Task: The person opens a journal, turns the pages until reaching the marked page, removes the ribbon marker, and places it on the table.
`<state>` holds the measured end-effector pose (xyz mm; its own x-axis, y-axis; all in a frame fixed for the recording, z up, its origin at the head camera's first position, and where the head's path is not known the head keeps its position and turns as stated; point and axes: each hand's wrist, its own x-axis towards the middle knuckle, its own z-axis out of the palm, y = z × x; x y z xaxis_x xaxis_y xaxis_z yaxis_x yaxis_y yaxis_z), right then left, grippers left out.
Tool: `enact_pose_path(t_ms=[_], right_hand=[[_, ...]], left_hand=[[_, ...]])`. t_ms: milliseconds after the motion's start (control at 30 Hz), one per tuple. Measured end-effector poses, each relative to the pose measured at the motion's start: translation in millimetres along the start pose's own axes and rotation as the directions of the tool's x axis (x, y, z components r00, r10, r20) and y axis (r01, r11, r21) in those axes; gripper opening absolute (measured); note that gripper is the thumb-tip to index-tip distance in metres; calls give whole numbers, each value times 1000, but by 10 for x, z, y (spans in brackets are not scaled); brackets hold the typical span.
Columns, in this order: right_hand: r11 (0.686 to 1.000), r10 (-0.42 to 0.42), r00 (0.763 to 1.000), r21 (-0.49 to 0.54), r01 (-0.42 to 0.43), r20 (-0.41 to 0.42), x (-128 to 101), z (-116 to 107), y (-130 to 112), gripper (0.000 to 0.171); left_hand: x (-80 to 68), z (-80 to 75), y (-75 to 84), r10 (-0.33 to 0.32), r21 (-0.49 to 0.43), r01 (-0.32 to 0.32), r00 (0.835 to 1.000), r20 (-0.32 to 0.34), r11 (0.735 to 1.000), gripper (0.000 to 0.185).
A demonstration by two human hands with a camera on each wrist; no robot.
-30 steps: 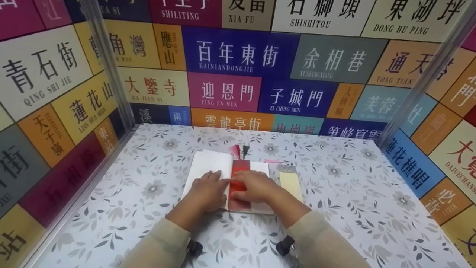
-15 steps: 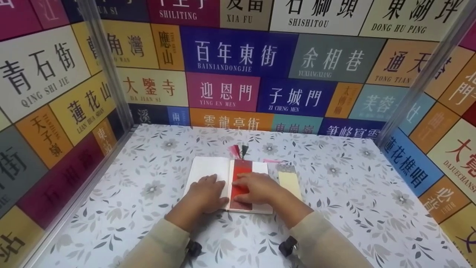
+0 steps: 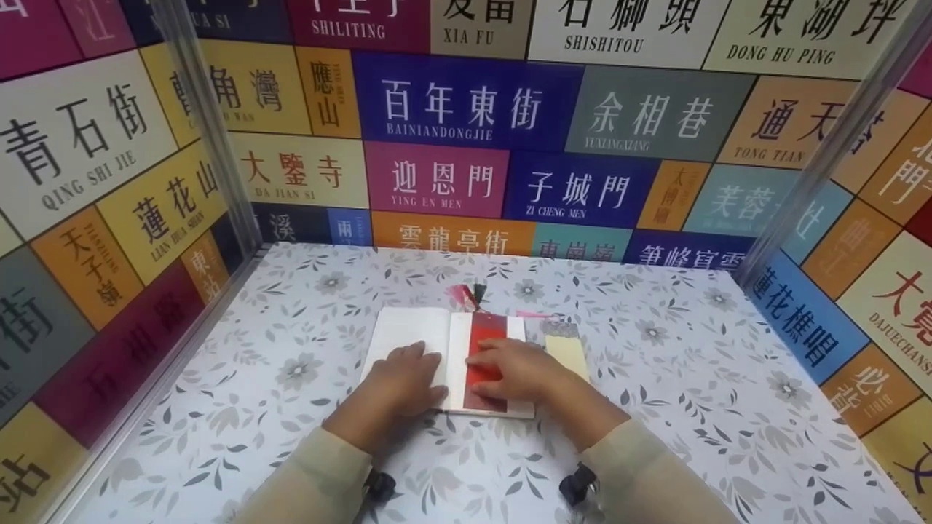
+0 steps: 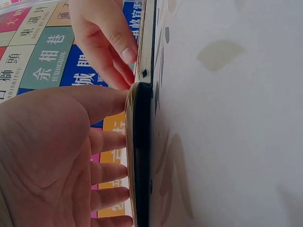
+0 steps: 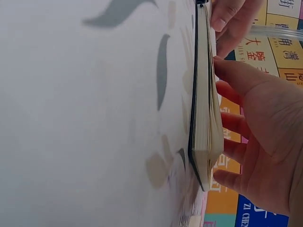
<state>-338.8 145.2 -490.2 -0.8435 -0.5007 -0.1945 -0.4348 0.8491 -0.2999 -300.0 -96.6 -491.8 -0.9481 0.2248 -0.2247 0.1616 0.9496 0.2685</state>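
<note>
An open notebook (image 3: 411,325) with blank white pages lies on the table. On its right page rests a red bookmark (image 3: 488,330), with pink and dark tassels (image 3: 464,296) past the top edge. My left hand (image 3: 404,378) presses the left page, fingers spread and fairly straight. Fingertips of my right hand (image 3: 515,372) touch the bookmark, covering its middle. In the left wrist view, the left fingertips meet the page above the dark cover (image 4: 142,156). The right wrist view shows the page block (image 5: 202,118) edge-on, with the right fingers extended against its top.
A pale yellow strip with a grey glittery top (image 3: 565,346) lies right of the notebook, partly behind the right forearm. A thin pink strand (image 3: 535,315) is near it. Floral cloth (image 3: 298,371) covers the table. Sign-printed panels (image 3: 466,102) enclose the back and sides.
My right hand has slid the red bookmark rightward, away from the spine across the right page. The left page's raised top has flattened, and the left hand now stays on it.
</note>
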Motion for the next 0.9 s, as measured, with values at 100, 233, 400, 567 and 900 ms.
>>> enact_pose_path(t_ms=[100, 233, 400, 567, 900], right_hand=[[1000, 19, 1000, 8, -19, 3, -42, -6, 45, 59], [998, 50, 999, 39, -49, -7, -90, -15, 113, 55], [995, 63, 995, 85, -57, -71, -96, -18, 179, 29], [976, 171, 978, 158, -151, -123, -37, -1, 201, 15], [848, 470, 875, 335, -412, -114, -4, -9, 166, 82]], left_hand=[[-1, 4, 6, -11, -13, 11, 1000, 8, 1000, 73], [4, 12, -2, -2, 5, 2, 1000, 3, 1000, 72], [11, 20, -14, 16, 39, -16, 1000, -6, 999, 72], [16, 21, -26, 11, 42, -11, 1000, 4, 999, 73], [-30, -2, 10, 15, 3, -15, 1000, -4, 1000, 71]])
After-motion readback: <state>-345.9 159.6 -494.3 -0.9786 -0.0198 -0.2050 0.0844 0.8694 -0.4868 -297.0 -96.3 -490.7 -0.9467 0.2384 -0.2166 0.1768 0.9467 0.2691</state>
